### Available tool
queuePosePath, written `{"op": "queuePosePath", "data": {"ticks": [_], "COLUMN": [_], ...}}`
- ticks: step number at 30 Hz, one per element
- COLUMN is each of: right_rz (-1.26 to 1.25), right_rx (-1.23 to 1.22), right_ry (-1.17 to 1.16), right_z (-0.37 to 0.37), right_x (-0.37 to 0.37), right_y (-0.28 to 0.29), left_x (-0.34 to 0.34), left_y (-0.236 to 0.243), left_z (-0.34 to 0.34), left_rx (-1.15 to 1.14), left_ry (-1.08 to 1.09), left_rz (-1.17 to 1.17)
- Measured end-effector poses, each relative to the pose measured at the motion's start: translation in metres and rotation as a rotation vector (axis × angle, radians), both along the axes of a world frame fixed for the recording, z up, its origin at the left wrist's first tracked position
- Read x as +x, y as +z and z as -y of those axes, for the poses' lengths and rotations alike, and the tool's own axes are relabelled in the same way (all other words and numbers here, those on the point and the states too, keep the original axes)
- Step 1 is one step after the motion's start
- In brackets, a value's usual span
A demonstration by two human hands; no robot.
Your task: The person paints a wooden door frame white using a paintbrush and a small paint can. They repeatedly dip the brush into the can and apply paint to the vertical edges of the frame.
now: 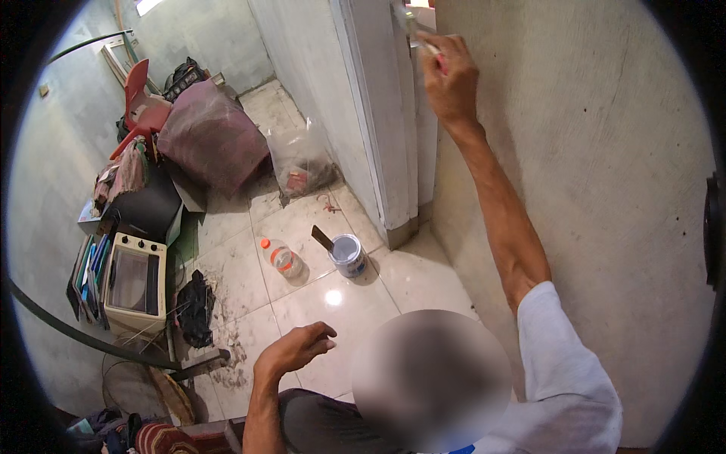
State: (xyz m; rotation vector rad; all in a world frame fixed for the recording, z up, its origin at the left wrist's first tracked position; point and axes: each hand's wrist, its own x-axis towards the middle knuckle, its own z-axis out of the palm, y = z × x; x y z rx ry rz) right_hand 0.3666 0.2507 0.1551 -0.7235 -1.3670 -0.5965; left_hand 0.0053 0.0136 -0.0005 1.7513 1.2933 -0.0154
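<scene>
My right hand point(451, 76) is raised at the top of the view, closed on a paintbrush point(432, 51) with a pale red handle. The brush's head is up against a white-painted frame point(382, 98) at the wall's corner; its tip is blurred. My left hand point(306, 344) hangs low in the middle, over the tiled floor, fingers loosely bent and apart with nothing in them. Below the frame, on the floor, stand a paint can point(349, 261) with a dark flat stick point(321, 237) leaning in it and a clear plastic bottle point(281, 259) with an orange cap.
Along the left wall are a red chair point(147, 98), a draped purple bundle point(208, 136), a clear bag point(299, 155), a small cream oven point(134, 284) and a black bag point(195, 306). A curved dark bar point(83, 340) crosses the lower left. A plain wall point(605, 189) fills the right.
</scene>
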Motion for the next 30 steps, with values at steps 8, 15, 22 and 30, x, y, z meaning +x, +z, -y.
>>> {"op": "queuePosePath", "data": {"ticks": [8,15,22,30], "right_rz": [-0.024,-0.001,0.011,0.144], "right_rx": [0.095,0.093,-0.198,-0.477], "right_ry": [-0.011,-0.013,-0.002,-0.288], "right_z": [-0.008,-0.01,0.013,0.016], "right_x": [0.005,0.009,0.016,0.034], "right_y": [0.018,0.008,-0.02,0.061], "left_x": [0.003,0.001,0.004,0.004], "left_y": [0.003,0.003,0.004,0.004], "left_z": [0.001,-0.001,-0.003,-0.003], "left_rx": [-0.001,-0.008,-0.026,0.026], "left_ry": [-0.013,-0.047,-0.033,-0.03], "left_rz": [-0.011,-0.017,-0.066,-0.021]}}
